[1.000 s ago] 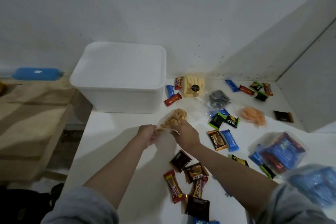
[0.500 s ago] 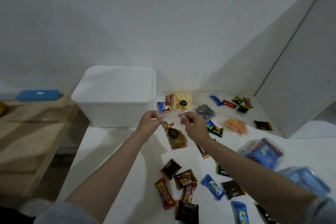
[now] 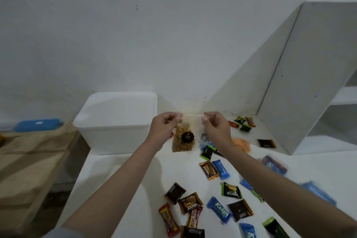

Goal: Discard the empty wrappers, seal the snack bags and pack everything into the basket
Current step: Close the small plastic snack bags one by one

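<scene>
Snack bag [image 3: 183,141] between both hands

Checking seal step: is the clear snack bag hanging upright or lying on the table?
Upright. The left hand and right hand pinch the top corners of the clear snack bag, which hangs with the snacks at its bottom.

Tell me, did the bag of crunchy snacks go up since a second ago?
Yes. The snack bag was lying low on the table in front of the white basket; now both hands hold it hanging, its top level with the basket's rim.
</scene>
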Action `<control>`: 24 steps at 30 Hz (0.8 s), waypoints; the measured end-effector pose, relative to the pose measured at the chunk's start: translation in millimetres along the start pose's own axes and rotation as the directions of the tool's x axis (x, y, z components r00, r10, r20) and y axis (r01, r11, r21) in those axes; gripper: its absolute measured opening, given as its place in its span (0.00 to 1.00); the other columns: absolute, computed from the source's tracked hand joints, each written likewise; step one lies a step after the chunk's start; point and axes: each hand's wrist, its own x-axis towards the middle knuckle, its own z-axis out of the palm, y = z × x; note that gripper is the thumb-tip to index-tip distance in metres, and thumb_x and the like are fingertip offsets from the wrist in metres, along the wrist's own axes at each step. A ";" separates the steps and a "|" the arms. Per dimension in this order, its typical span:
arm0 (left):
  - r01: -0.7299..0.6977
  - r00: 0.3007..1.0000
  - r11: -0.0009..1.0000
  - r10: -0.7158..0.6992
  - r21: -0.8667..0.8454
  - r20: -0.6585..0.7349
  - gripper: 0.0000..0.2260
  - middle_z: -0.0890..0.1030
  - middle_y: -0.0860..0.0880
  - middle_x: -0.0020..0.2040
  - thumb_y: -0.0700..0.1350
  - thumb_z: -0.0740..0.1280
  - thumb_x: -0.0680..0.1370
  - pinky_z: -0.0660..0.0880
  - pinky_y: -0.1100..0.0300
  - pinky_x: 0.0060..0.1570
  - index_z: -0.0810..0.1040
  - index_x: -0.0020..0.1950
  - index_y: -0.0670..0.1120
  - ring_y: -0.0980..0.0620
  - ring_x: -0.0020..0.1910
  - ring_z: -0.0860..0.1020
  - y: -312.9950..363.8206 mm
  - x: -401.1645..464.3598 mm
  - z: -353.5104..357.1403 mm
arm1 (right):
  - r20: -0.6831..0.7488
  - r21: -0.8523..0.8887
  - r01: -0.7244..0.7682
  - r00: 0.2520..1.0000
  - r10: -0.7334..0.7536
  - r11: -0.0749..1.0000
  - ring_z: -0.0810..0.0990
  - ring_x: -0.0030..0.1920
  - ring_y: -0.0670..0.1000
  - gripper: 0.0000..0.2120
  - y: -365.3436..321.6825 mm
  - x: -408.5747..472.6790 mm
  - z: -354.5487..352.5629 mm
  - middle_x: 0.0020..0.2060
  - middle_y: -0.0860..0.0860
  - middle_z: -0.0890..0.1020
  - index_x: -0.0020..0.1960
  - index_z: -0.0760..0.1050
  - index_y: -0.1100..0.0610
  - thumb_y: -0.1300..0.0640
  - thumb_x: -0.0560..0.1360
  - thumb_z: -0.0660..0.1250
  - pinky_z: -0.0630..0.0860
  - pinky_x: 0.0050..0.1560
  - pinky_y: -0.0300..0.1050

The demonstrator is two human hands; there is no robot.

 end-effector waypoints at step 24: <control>-0.292 0.947 0.919 0.317 0.264 -0.054 0.06 0.80 0.56 0.40 0.41 0.65 0.77 0.72 0.63 0.38 0.78 0.41 0.47 0.57 0.38 0.75 38.7 -1.7 -13.5 | 0.309 -0.282 0.484 0.863 -0.399 0.828 0.78 0.42 0.47 0.06 -71.4 9.2 28.5 0.38 0.49 0.81 0.44 0.79 0.59 0.57 0.75 0.68 0.73 0.44 0.34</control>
